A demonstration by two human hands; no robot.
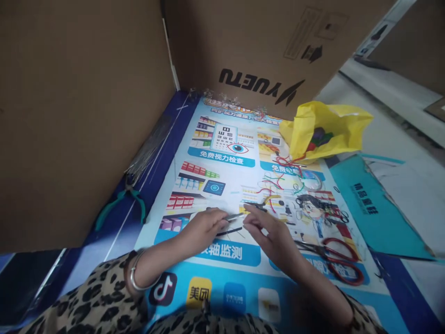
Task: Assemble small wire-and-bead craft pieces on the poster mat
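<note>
My left hand (pixel 207 225), with a metal bangle on its wrist, is closed on a slim, shiny, silvery object (pixel 235 216) that points right. My right hand (pixel 267 229) is just to the right of its tip, fingers bent together; whatever they pinch is too small to make out. Beneath both hands, a thin dark strip (pixel 229 232) lies on the printed poster (pixel 222 183). Beyond the fingers is a yellow-handled tool (pixel 273 202), its near end partly hidden. Red-handled scissors (pixel 342 262) lie right of my right forearm.
Red, green and white cords (pixel 274 181) trail from a yellow bag (pixel 330 132). Teal-handled pliers (pixel 127 197) lie at left near a bundle of thin wires (pixel 149 146). Tall cardboard panels (pixel 86 116) stand left and behind. A teal cardboard piece (pixel 375 208) is at right.
</note>
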